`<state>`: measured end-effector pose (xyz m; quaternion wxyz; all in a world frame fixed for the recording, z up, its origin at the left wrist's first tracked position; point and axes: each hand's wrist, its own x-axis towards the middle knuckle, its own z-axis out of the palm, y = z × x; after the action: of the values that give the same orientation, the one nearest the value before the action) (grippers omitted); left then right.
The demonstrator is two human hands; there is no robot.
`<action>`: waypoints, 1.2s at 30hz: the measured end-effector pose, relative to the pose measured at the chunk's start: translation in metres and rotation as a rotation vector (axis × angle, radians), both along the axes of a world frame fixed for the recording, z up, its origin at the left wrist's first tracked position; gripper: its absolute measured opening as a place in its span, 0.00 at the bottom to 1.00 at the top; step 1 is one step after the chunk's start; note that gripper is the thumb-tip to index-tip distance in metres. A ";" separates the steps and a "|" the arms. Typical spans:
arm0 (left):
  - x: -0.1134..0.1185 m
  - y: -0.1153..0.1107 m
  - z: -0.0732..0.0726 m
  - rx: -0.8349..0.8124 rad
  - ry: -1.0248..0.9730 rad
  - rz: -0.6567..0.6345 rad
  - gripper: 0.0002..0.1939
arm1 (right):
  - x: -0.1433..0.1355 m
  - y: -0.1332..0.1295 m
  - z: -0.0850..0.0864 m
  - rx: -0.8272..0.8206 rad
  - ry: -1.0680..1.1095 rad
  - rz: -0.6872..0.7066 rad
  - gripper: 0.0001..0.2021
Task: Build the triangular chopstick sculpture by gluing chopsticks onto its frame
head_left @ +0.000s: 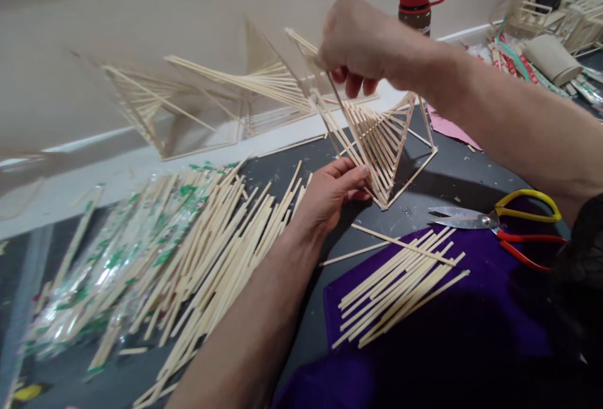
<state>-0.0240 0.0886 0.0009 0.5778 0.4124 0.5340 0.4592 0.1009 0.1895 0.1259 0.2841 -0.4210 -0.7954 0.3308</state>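
Note:
A model of thin wooden sticks (384, 139) stands on the dark table, its sticks fanned into a twisted surface. My left hand (336, 189) pinches the model's lower left part, thumb and fingers closed around the sticks near the base. Above, my right hand (353, 44) is bent down with curled fingers at the upper end of a slanting stick (336, 92), which it holds near the model's top left. The fingertips of the right hand are partly hidden behind the hand.
Loose sticks (400, 289) lie on purple cloth (490, 289) beside scissors (487, 219). Loose and bagged sticks (188, 252) cover the left. More stick models (264, 85) stand by the wall. A red-lidded bottle (414, 7) is behind my right arm; packets and a paper roll (553, 60) lie far right.

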 end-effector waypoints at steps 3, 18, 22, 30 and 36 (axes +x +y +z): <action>-0.001 0.001 0.001 -0.020 -0.021 0.006 0.17 | 0.018 -0.006 0.012 0.020 0.109 -0.017 0.10; -0.016 -0.003 0.019 -0.043 0.602 -0.147 0.07 | 0.145 -0.105 -0.037 -0.262 0.584 -0.184 0.04; -0.013 -0.012 0.042 0.082 0.996 -0.266 0.07 | 0.167 -0.106 -0.053 -0.392 0.638 -0.309 0.04; 0.008 -0.042 0.059 0.276 1.274 -0.618 0.13 | 0.178 -0.126 -0.058 -0.383 0.627 -0.286 0.03; 0.018 -0.060 0.033 0.444 1.210 -0.753 0.16 | 0.173 -0.127 -0.066 -0.405 0.626 -0.261 0.03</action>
<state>-0.0058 0.0287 0.0343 0.2042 0.8551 0.4762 0.0199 0.2737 0.0623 0.0599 0.4638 -0.4447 -0.5286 0.5547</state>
